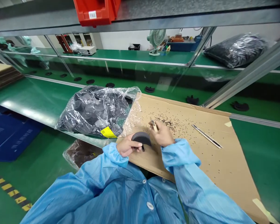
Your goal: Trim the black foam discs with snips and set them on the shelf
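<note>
My left hand (128,146) is closed on a dark grey, half-round plastic part (142,137), with thin black prongs at its lower end. Beside it, my right hand (163,134) grips a small pale-handled tool (154,125); its kind is too small to tell. The tool is apart from the plastic part. Both hands are over a cardboard sheet (226,168), where many tiny black bits (166,122) lie scattered past my right hand. Farther right on the cardboard rests a slim white-and-black strip (207,136).
A clear bag (95,109) full of dark parts, with a yellow label (108,132), lies left of the cardboard. Several dark parts (149,89) sit along the green belt behind. A metal post (242,71) slants at right; a red bin (95,12) stands on the overhead shelf.
</note>
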The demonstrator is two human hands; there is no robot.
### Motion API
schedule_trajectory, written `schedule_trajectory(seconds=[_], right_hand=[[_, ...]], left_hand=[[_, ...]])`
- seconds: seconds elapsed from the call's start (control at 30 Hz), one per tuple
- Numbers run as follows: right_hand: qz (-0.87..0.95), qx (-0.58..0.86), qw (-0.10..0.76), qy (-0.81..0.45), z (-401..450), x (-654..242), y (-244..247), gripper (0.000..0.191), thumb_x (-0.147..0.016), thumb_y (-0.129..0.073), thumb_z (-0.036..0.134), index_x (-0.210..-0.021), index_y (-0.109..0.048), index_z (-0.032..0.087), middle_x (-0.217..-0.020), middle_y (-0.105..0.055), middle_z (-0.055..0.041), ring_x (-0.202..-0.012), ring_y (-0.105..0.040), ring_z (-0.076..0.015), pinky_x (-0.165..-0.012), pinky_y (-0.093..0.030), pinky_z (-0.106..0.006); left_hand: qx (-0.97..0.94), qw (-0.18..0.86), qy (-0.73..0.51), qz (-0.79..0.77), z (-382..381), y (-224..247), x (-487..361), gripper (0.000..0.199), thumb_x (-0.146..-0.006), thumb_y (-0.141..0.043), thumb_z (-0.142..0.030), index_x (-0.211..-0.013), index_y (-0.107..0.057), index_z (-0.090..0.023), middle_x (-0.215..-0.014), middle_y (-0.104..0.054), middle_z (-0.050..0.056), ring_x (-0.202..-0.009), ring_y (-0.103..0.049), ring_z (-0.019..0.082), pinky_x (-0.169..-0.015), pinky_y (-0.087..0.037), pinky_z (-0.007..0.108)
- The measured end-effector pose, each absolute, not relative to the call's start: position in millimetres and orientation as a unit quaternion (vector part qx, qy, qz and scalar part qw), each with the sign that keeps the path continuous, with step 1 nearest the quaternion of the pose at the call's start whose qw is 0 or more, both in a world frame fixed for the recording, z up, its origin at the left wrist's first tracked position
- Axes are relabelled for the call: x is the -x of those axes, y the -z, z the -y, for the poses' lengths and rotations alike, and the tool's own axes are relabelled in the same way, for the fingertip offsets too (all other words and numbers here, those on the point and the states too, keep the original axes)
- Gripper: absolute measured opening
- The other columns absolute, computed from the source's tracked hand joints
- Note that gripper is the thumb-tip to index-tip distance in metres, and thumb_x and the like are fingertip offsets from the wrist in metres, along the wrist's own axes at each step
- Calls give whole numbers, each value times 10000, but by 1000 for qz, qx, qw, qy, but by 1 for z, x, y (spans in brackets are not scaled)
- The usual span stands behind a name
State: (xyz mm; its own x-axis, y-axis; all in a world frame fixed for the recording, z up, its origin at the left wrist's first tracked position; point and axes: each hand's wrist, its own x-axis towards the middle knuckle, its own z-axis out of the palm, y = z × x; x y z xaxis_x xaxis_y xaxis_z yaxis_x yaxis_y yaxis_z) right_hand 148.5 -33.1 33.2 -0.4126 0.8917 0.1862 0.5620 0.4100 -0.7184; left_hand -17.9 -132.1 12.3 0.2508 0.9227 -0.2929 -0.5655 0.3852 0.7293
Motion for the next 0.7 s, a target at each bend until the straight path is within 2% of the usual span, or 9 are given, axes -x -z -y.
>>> schedule_trajectory(seconds=[0.13, 0.27, 0.43, 0.53, 0.63, 0.7], right_hand=[[879, 351, 199, -255, 37, -85, -23, 125, -787, -510, 177, -852, -610, 216, -821, -655, -20, -720, -559, -162, -655, -408, -268], [916, 290, 155, -230, 43, -31, -10, 211, -751, -619, 224, -961, -613, 198, -962, -658, -56, -897, -553, -207, -814, -400, -303], [922, 284, 105, -242, 44, -9, -9, 257, -705, -661, 221, -958, -623, 207, -918, -657, -63, -872, -551, -227, -764, -398, -310], [860, 368, 160, -317, 43, -20, -11, 205, -721, -618, 219, -926, -613, 220, -846, -643, -32, -784, -553, -197, -709, -401, -302], [710, 457, 278, -458, 40, -45, -12, 125, -710, -598, 280, -809, -578, 205, -708, -586, 13, -656, -517, -153, -638, -407, -283], [587, 466, 352, -561, 42, -65, -13, 187, -662, -623, 335, -766, -547, 199, -646, -542, 38, -587, -483, -129, -569, -400, -262]], left_hand=[[-266, 759, -474, -359, 169, -16, 44, 305, -605, -803, -223, -841, -660, -91, -637, -648, 71, -592, -616, 156, -577, -479, 268], [-237, 733, -515, -376, 195, -14, 68, 288, -640, -792, -250, -838, -637, -111, -723, -689, 83, -666, -659, 184, -658, -504, 301], [-185, 711, -541, -410, 208, -10, 80, 332, -665, -780, -265, -926, -618, -140, -765, -701, 77, -691, -678, 214, -655, -508, 323], [-168, 690, -563, -423, 204, -14, 78, 347, -668, -778, -273, -947, -632, -128, -777, -700, 87, -716, -676, 210, -684, -505, 322], [-160, 656, -589, -444, 193, -19, 71, 365, -691, -760, -282, -997, -641, -123, -840, -701, 97, -772, -668, 200, -737, -501, 325], [-159, 632, -606, -456, 182, -21, 63, 352, -710, -744, -289, -1006, -643, -128, -879, -699, 97, -798, -661, 191, -745, -497, 319]])
